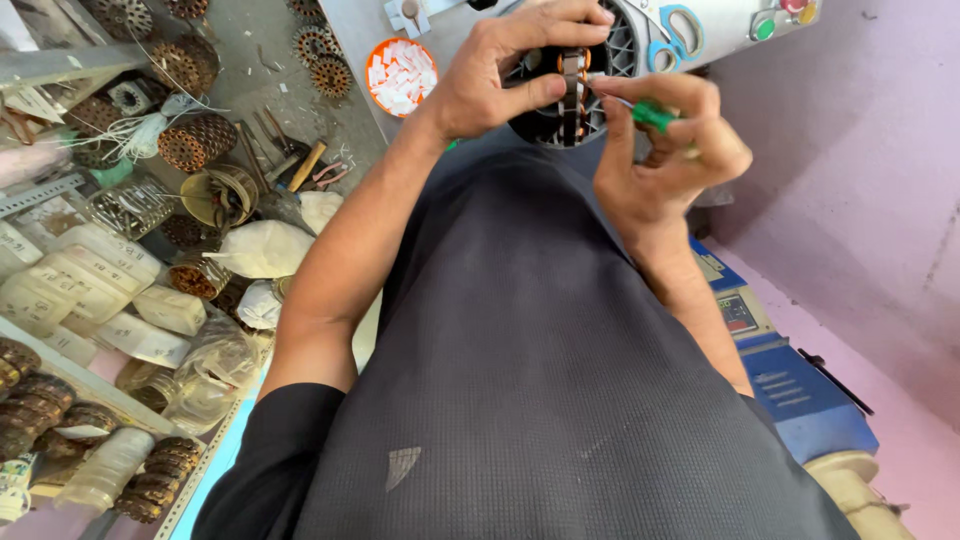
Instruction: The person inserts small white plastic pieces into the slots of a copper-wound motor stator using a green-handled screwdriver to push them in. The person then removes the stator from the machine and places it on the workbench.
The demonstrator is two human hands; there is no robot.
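Head view: the left hand (pixel 500 75) grips a round, dark laminated stator (pixel 568 95) with copper windings, fingers curled over its rim. Just right of the stator, the right hand (pixel 665 150) pinches a green-handled tool (pixel 652 115), its thin metal shaft pointing left into the windings. An orange bowl (pixel 400 76) of white slips sits left of the stator.

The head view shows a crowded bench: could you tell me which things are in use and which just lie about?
In use: left hand gripping wound stator; right hand holding green-handled tool.
Lying about: orange dish of white pieces, spare stators, scissors, white bags.
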